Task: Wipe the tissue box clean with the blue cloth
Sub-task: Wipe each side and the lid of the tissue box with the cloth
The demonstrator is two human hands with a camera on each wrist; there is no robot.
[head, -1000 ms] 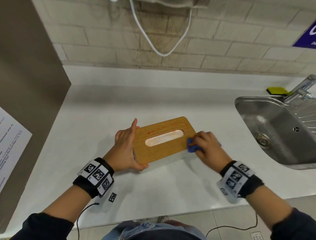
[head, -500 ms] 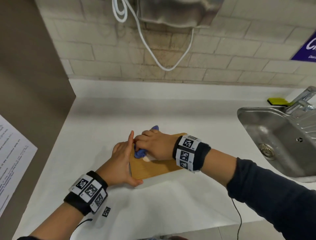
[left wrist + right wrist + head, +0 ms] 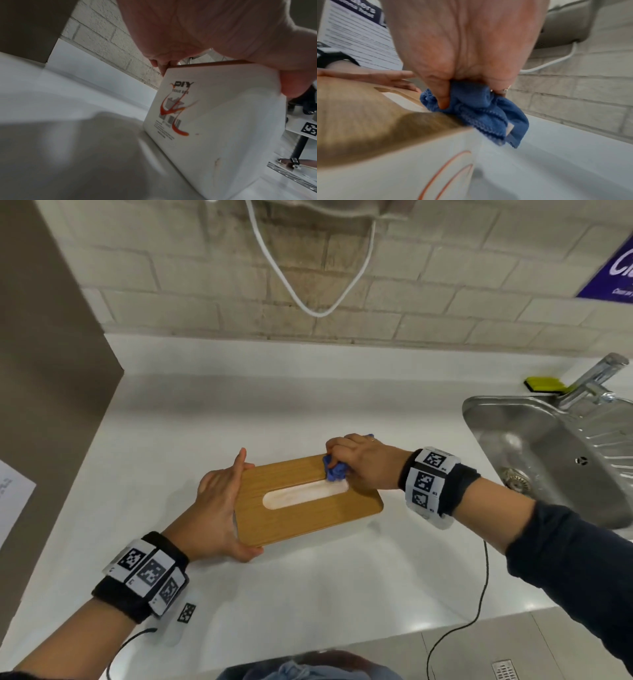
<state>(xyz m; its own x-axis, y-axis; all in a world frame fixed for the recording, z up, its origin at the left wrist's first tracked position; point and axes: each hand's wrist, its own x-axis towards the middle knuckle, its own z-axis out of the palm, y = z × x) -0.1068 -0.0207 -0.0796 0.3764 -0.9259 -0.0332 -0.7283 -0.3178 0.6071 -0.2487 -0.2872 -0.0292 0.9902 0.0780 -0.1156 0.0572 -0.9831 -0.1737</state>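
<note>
A: Why is the left hand [image 3: 219,505] clamped on the tissue box [image 3: 308,501] at its nine o'clock end?

B: To brace it, I'd say. Thumb hooked on the near corner, fingers laid along the far edge, so the box can't skate across the white counter [image 3: 308,577] while it's rubbed.

A: And the right hand [image 3: 363,463]?

B: Its fingers are curled tight round the bunched blue cloth [image 3: 335,472], pressing it on the wooden lid near the two o'clock corner, just beside the oval slot [image 3: 303,496]. The right wrist view shows cloth spilling over the far edge.

A: Done then?

B: Hardly. The left wrist view shows orange-red streaks [image 3: 173,115] across the white end panel, so the sides probably need wiping too. The sink [image 3: 513,446] sits at three o'clock, well apart
</note>
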